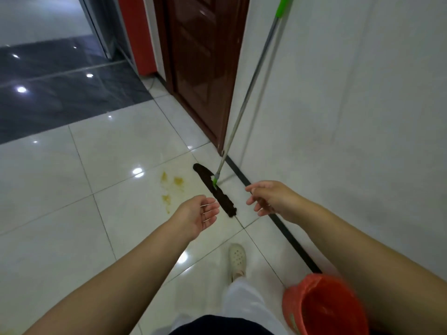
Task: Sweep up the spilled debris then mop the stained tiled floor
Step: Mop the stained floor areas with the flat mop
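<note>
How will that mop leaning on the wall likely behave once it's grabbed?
The mop has a thin metal pole, so it is probably light and stiff. It only leans on the wall, so a nudge may slide it sideways. Its flat dark pad seems hinged and may swing when lifted.

Legible text: none | Labels, brands, numbers, signs: none (mop, bucket, door and wall all show plain surfaces)
</note>
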### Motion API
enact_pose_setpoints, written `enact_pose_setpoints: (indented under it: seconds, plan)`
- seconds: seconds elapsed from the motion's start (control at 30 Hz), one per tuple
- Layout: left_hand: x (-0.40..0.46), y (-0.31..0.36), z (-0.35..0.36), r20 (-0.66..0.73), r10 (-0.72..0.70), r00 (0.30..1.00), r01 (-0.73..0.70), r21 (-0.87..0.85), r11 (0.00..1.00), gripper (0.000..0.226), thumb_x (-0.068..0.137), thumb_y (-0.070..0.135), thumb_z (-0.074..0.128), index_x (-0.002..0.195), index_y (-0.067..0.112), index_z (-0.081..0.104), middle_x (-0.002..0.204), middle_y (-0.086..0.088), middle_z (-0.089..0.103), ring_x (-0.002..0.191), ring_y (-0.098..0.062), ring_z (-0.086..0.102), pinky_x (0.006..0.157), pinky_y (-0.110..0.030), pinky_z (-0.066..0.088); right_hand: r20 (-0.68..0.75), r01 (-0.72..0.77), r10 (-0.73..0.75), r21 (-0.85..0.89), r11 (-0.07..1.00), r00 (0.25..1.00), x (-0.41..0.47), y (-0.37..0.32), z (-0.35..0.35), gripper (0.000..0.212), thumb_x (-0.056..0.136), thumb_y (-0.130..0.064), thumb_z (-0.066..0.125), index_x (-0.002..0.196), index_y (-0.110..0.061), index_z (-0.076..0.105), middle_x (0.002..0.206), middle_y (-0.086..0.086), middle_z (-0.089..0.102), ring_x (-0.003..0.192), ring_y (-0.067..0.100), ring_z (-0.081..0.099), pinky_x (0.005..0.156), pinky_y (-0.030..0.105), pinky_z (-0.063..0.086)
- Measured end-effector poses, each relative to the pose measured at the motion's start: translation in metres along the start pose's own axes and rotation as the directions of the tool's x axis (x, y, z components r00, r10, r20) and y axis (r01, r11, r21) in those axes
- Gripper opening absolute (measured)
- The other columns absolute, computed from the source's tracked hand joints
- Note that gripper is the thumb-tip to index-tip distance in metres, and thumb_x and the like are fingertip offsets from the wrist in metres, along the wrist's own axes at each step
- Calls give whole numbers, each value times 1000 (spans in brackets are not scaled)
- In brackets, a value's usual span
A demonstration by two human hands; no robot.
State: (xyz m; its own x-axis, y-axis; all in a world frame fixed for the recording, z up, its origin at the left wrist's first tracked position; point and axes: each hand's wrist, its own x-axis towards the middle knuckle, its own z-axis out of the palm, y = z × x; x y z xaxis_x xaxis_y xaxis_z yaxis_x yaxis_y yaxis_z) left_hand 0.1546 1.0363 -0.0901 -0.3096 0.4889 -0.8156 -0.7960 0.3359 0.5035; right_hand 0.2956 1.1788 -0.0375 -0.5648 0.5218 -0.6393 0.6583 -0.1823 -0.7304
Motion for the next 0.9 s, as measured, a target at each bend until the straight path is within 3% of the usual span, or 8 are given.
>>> enact_pose_setpoints:
  seconds: [0.1, 0.27, 0.5, 0.57, 0.7, 0.73, 0.83, 0.9]
  plan:
    - [25, 43, 28, -19, 74, 997, -75, -35, 997, 28, 97, 19, 39, 84, 8, 62, 79, -4, 66, 67, -14, 61, 56, -25, 50, -14, 41, -41, 19, 999, 999, 48, -34, -31, 15, 96, -17, 49, 100, -19, 63, 87, 8, 68, 64, 14, 60, 52, 21, 53]
    - [62, 117, 97, -78, 135, 988, -144, -115, 983, 27, 97, 17, 37, 85, 7, 59, 77, -5, 62, 66, -15, 60, 56, -24, 51, -73, 69, -60, 129, 989, 995, 131, -101, -96, 18, 95, -9, 47, 101, -11, 64, 79, 6, 67, 57, 12, 58, 48, 20, 53]
    - [110, 193, 154, -147, 164, 975, -193, -210, 958, 23, 96, 14, 39, 89, 7, 59, 79, -6, 63, 69, -15, 60, 63, -26, 49, -196, 146, -104, 214, 966, 975, 250, -198, -185, 27, 92, -3, 52, 118, -6, 57, 81, 5, 58, 64, 14, 55, 46, 19, 53]
    - [123, 204, 155, -182, 153, 971, -195, -241, 951, 24, 97, 16, 39, 92, 7, 60, 80, -6, 64, 71, -15, 61, 63, -27, 49, -222, 158, -109, 219, 963, 969, 283, -220, -196, 36, 92, -3, 54, 128, -5, 51, 87, 5, 56, 72, 14, 54, 55, 22, 52]
    - [145, 214, 139, -257, 138, 956, -217, -307, 927, 25, 97, 18, 39, 94, 6, 61, 81, -6, 65, 71, -16, 62, 61, -27, 50, -268, 167, -115, 182, 969, 956, 337, -248, -203, 70, 92, -14, 59, 151, -8, 23, 137, 11, 44, 116, 22, 49, 95, 30, 46]
    - [149, 214, 134, -277, 131, 952, -219, -316, 923, 24, 97, 18, 39, 93, 6, 60, 81, -6, 65, 71, -16, 62, 61, -27, 49, -270, 164, -113, 172, 971, 956, 347, -252, -203, 75, 91, -17, 61, 153, -10, 18, 139, 9, 41, 120, 22, 47, 101, 31, 43]
    - [157, 211, 123, -332, 102, 938, -216, -328, 920, 25, 98, 18, 39, 90, 7, 60, 80, -6, 64, 70, -16, 61, 60, -27, 48, -260, 172, -117, 199, 965, 958, 370, -263, -200, 74, 90, -23, 63, 151, -14, 22, 117, 2, 44, 90, 12, 49, 87, 25, 43]
    - [160, 208, 117, -351, 85, 932, -210, -335, 918, 25, 97, 19, 39, 88, 7, 59, 76, -6, 63, 67, -16, 61, 58, -27, 47, -293, 191, -116, 240, 952, 949, 382, -271, -198, 66, 90, -23, 63, 147, -13, 31, 115, 0, 46, 91, 13, 48, 87, 25, 39]
